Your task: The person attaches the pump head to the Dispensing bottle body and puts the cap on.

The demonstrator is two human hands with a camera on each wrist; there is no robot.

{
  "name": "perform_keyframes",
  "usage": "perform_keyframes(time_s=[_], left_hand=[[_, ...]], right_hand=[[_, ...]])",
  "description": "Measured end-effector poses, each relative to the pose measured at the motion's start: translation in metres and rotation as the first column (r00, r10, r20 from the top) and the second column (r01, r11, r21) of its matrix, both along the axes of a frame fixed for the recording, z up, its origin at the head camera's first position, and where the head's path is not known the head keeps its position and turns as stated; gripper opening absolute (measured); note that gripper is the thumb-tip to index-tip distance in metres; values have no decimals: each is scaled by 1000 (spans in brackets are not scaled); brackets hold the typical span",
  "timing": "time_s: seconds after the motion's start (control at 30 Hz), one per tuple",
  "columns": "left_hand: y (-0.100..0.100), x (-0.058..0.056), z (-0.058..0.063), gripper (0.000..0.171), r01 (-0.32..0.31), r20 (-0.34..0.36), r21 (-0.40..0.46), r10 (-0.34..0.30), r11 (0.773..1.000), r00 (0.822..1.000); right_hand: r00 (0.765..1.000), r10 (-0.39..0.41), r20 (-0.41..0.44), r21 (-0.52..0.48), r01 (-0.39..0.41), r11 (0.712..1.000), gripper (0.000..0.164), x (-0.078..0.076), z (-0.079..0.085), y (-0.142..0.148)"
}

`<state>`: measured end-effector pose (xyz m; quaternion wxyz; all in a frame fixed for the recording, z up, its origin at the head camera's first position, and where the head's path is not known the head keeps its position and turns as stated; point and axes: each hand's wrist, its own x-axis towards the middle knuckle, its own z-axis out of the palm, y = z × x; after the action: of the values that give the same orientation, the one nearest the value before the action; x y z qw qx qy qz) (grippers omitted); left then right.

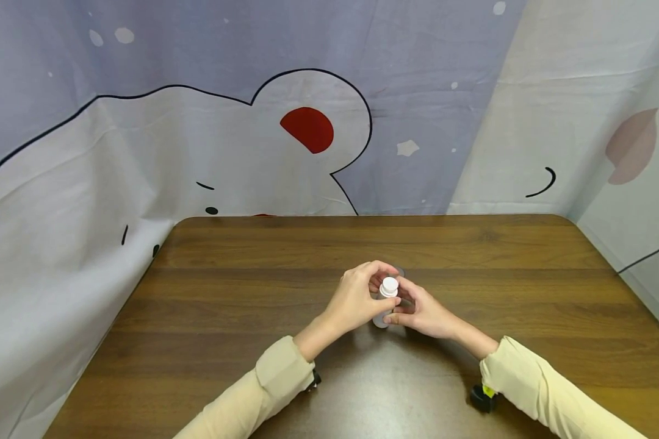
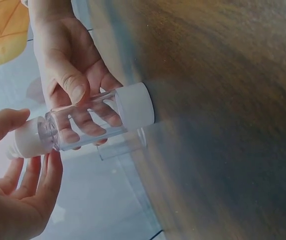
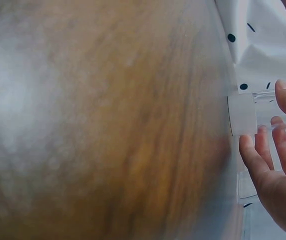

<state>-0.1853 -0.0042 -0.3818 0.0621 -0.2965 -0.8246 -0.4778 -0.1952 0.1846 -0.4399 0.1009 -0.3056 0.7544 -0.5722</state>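
A small clear bottle with a white base band stands upright at the middle of the table. My left hand reaches round its white stepped top, thumb on one side and fingers on the other. Lower down, my right hand holds the see-through body, the thumb in front and the fingers curved behind it. Through the clear wall those fingers show in the left wrist view. Just behind the bottle stands a clear cap, mostly covered by the hands in the head view.
The brown wooden table stretches out on all sides of the hands. Behind it and along both sides hangs a printed curtain. A dark wrist device hangs under the right sleeve, close over the tabletop.
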Motion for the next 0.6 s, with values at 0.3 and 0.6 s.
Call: perform_keyframes(time_s=[0.3, 0.6], left_hand=[[-2, -1, -4, 36, 46, 52, 67, -50, 997, 997], [-2, -1, -4, 37, 85, 42, 35, -86, 996, 995]], right_hand=[[1000, 1, 29, 8, -1, 1000, 66, 1, 1, 0], [1000, -25, 3, 27, 25, 999, 60, 2, 0, 0]])
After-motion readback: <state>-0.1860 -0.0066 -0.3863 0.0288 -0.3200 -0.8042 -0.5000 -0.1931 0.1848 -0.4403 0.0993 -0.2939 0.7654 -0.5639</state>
